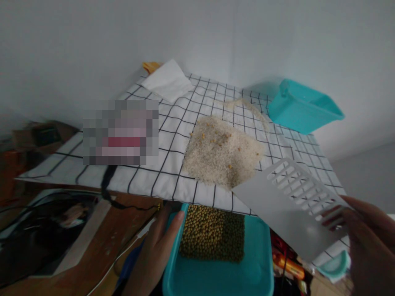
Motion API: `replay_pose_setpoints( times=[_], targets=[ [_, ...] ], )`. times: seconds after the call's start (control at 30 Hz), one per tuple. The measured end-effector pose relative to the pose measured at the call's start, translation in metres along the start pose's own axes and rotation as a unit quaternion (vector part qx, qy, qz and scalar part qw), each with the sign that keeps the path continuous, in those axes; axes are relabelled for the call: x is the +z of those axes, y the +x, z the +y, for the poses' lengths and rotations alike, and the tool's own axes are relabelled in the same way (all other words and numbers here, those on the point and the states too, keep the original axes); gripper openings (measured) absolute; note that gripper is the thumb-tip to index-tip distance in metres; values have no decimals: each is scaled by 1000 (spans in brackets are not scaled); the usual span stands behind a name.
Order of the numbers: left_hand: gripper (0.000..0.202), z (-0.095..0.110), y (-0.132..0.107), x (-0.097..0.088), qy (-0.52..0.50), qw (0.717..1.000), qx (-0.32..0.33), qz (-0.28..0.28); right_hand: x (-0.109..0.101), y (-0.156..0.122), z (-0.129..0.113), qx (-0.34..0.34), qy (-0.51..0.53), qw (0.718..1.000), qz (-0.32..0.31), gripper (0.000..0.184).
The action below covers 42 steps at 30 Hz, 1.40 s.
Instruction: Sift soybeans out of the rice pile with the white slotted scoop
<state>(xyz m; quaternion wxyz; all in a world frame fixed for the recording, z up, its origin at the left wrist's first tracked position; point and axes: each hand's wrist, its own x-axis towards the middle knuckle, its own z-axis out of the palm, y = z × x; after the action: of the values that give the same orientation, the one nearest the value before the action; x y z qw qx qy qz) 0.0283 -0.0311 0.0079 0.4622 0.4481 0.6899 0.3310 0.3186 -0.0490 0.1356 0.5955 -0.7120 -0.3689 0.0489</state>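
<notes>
My left hand [160, 246] grips the left rim of a teal plastic tray [212, 281], thumb along the edge and some fingers hidden. The tray sits below the table's front edge. A bed of round yellowish beans [202, 232], darker on its right side, fills its far part. At the right, my right hand [364, 230] is closed on the end of a flat grey-white slotted plastic plate [277, 205]. The plate is tilted, its left corner close to a flat pile of pale granules [222, 152] on the cloth. A few yellow bits dot the pile.
A teal bin [308, 107] stands at the table's back right, with a thin granule trail beside it. White paper [169, 80] lies at the back left on the checked cloth [169, 135]. A blurred-out object [123, 133] and black strap [108, 183] are left.
</notes>
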Motion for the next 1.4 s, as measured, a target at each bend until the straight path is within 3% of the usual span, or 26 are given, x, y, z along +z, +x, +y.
replay_pose_setpoints(
  times=[0.1, 0.47, 0.67, 0.83, 1.0, 1.17, 1.4],
  targets=[
    [52, -2, 0, 0, 10, 1000, 19, 1, -1, 1, 1, -27, -11, 1000, -8, 19],
    [45, 1, -1, 1, -28, 999, 3, 23, 0, -4, -8, 38, -2, 999, 5, 18],
    [45, 2, -1, -1, -13, 1000, 17, -14, -1, -1, -2, -21, -20, 999, -13, 18],
    [57, 5, -1, -1, 1, 1000, -6, -5, -3, 0, 0, -62, -23, 998, -22, 16],
    [52, 2, -2, -2, 9, 1000, 10, -14, -9, 4, 6, -46, -6, 999, -23, 19],
    [54, 0, -2, -2, 7, 1000, 0, -9, -19, 12, 10, -44, -16, 995, -87, 24],
    [62, 18, 0, -3, 24, 999, -36, -27, -8, -7, 3, -17, -16, 999, -31, 16]
  ],
)
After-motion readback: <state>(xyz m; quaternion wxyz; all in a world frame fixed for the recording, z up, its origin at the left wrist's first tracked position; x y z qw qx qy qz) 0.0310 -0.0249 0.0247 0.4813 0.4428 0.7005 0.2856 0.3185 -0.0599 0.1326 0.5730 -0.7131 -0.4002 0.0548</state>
